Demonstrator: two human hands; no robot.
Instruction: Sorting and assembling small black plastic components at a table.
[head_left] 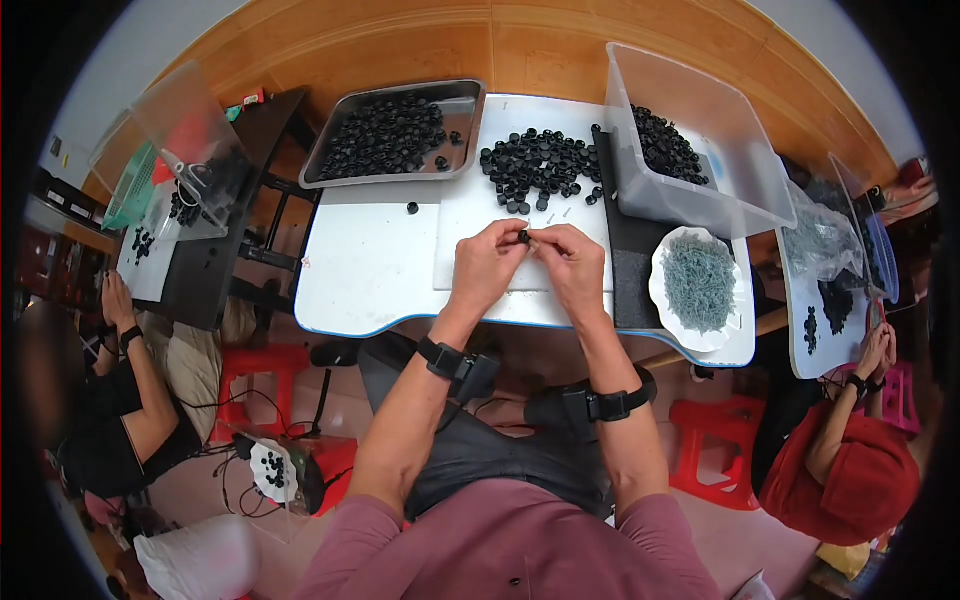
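My left hand [488,262] pinches a small black cap [523,237] between thumb and fingertips, just above the white board at the table's near side. Close against it, my right hand [570,262] has its thumb and finger pressed together at the cap's edge; what they hold, if anything, is too small to make out. A heap of black caps [540,165] lies just beyond both hands. Between the heap and my right hand lie a few thin, pale screw-like pieces [566,213]. One single cap [412,208] sits apart on the left.
A metal tray [472,130] of black caps stands back left, a clear plastic bin [740,205] with more at back right. A scalloped white plate [657,290] holds a pile of thin grey-green pieces. Other people work at side tables left and right; red stools [715,440] stand below.
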